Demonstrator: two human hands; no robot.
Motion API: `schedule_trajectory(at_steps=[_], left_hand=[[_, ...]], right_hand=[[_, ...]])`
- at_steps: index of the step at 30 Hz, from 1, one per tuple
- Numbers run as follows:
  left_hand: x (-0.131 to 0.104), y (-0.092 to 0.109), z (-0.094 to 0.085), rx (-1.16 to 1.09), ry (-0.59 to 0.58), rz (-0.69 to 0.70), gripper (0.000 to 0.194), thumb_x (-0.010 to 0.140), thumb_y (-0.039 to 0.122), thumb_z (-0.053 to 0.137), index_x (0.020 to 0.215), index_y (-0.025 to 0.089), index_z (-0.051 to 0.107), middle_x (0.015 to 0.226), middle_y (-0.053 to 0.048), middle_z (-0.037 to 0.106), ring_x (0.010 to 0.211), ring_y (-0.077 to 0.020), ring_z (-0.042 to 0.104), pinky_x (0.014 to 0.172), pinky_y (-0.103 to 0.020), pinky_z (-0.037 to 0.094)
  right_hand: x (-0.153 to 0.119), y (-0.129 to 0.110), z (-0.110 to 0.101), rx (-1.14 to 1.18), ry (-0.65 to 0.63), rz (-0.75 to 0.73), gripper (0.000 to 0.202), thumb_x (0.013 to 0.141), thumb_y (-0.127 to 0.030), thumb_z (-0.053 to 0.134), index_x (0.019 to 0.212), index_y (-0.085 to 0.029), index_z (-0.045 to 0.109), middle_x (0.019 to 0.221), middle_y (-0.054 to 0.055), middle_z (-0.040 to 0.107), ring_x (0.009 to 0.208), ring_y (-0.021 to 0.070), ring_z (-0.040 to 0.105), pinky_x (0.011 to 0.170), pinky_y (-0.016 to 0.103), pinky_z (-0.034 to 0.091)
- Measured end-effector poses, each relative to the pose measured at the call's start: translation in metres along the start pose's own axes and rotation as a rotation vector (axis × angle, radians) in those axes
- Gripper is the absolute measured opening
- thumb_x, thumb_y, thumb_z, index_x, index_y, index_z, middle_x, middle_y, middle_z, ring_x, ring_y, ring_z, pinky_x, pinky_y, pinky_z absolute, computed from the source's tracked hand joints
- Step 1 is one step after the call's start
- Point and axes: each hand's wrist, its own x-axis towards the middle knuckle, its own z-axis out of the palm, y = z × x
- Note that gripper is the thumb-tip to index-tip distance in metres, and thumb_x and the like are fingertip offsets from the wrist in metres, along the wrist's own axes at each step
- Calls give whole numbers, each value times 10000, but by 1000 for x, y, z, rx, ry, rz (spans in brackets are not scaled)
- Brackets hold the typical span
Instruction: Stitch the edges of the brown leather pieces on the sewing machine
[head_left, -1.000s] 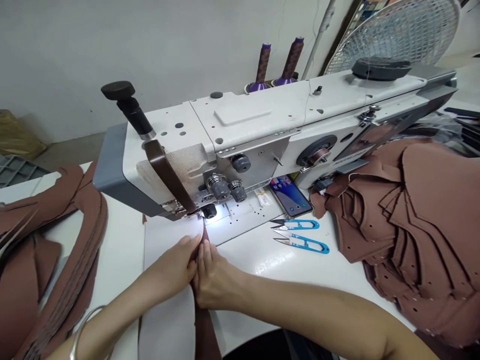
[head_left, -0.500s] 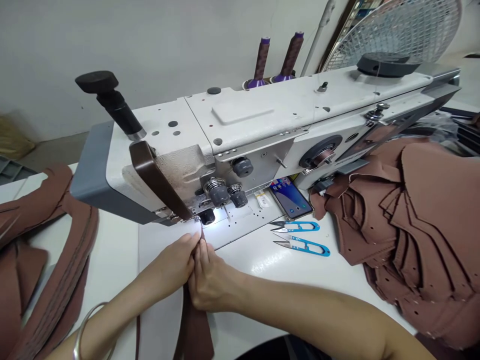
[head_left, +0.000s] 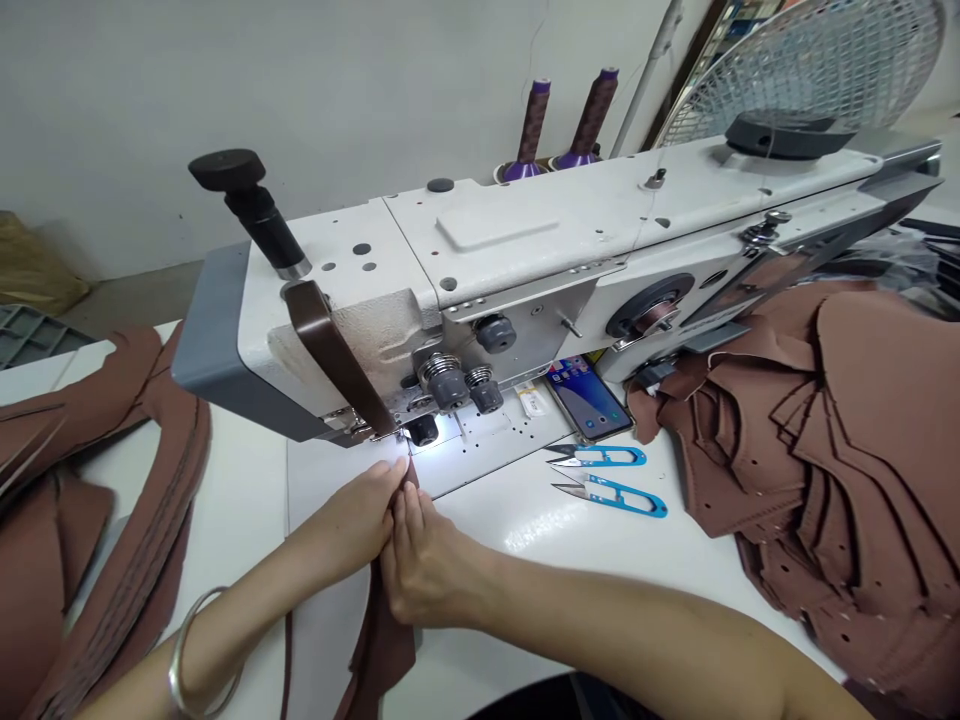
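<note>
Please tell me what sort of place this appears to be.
It looks like a sewing workshop, probably one working leather or a similar material. A large industrial sewing machine, two cones of dark thread behind it and a heap of cut brown pieces suggest so.

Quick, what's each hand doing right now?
Left hand: closed on the brown piece, near the needle area.
Right hand: closed on the same piece, beside the left; exact finger grip partly hidden.
</note>
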Motion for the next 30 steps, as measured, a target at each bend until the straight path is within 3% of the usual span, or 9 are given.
schedule_trajectory(at_steps=[6, 14, 19, 25, 30], left_hand=[[14, -7, -9, 32, 36, 18, 304, 792, 166, 419, 1057, 210, 561, 1032, -75, 620, 996, -224, 581, 894, -345, 462], [-10, 2, -4, -41, -46, -17, 404, 732, 105, 430, 1108, 211, 534, 1006, -62, 617, 933, -215, 600, 865, -341, 471], [-3, 0, -2, -40, -17, -2, 296, 792, 129, 394, 1038, 202, 543, 963, -69, 607, 907, -216, 595, 863, -355, 469], [6, -5, 2, 98, 72, -4, 507, 815, 111, 383, 1316, 138, 455, 1056, -124, 577, 1015, -239, 567, 926, -373, 441], [-1, -4, 6, 131, 46, -41, 683, 790, 85, 406, 1466, 100, 309, 1097, -144, 554, 1055, -261, 539, 930, -393, 430]], right_hand=[[1, 6, 10, 51, 17, 29, 274, 806, -46, 447, 940, 94, 641, 907, 350, 657, 873, 408, 688, 722, 571, 565], [-1, -5, -1, 27, 36, -16, 249, 816, -67, 490, 927, 94, 643, 860, 331, 667, 831, 410, 691, 731, 579, 548], [3, 2, 1, 32, 81, 18, 255, 785, -36, 464, 903, 77, 661, 842, 306, 677, 804, 402, 691, 734, 559, 526], [5, 9, 11, 59, 56, 37, 245, 809, -43, 463, 906, 49, 669, 883, 299, 680, 847, 398, 683, 747, 571, 517], [3, 2, 4, 49, 117, 40, 245, 794, -28, 455, 899, 70, 654, 880, 317, 674, 850, 401, 690, 725, 538, 540]])
